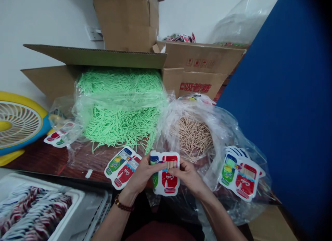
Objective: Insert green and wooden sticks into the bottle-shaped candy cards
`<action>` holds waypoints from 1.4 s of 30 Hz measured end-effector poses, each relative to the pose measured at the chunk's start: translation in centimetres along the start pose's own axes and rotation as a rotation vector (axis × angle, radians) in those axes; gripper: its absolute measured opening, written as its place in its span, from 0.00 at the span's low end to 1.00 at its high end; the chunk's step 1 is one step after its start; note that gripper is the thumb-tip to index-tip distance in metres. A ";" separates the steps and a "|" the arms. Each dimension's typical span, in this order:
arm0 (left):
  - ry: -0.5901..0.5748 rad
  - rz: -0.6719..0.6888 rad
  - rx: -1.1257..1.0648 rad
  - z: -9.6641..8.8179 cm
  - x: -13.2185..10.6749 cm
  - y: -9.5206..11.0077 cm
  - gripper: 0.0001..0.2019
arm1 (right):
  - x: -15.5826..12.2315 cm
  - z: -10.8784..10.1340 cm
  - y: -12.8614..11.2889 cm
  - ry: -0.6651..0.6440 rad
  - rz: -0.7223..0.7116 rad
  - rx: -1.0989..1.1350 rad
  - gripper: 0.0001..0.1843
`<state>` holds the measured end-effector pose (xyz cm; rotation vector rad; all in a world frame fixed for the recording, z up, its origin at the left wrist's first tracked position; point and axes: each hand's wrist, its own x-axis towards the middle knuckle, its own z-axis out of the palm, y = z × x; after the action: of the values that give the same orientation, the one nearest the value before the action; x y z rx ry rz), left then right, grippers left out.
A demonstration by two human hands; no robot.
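Both hands hold one printed card (169, 187) shaped like a green can and a red cola can side by side. Brown sticks fill the window of its red half, and pale green sticks show in the other. My left hand (144, 175) grips the card's left edge, its thumb lying across the front. At the right edge my right hand (190, 175) pinches the card, thumb by the brown sticks. Left of it lie similar cards (121, 170). A stack of filled cards (240, 177) rests on clear plastic to the right.
Green sticks (121, 119) spill from a bag in an open cardboard box (95, 57). Brown sticks (194, 135) lie in a clear plastic bag (228, 123). A yellow and blue fan (23, 123) stands left, above a white foam box (75, 206) full of cards. A blue panel (280, 106) bounds the right.
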<state>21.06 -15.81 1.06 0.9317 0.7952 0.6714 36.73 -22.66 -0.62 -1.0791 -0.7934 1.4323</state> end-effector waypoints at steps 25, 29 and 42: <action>-0.094 0.016 0.257 0.4 0.0 0.5 0.11 | -0.6 -1.1 1.2 0.074 -0.111 -0.071 0.16; -0.088 0.080 0.391 1.8 -0.3 0.4 0.11 | -1.8 -1.2 0.3 0.053 -0.157 -0.023 0.18; -0.378 0.297 0.630 9.9 -1.6 -2.2 0.11 | -11.7 -13.8 -2.6 0.903 -0.376 -0.107 0.19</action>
<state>28.75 -22.29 3.23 1.7179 0.5331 0.4747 50.07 -35.11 -1.05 -1.4003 -0.3723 0.4832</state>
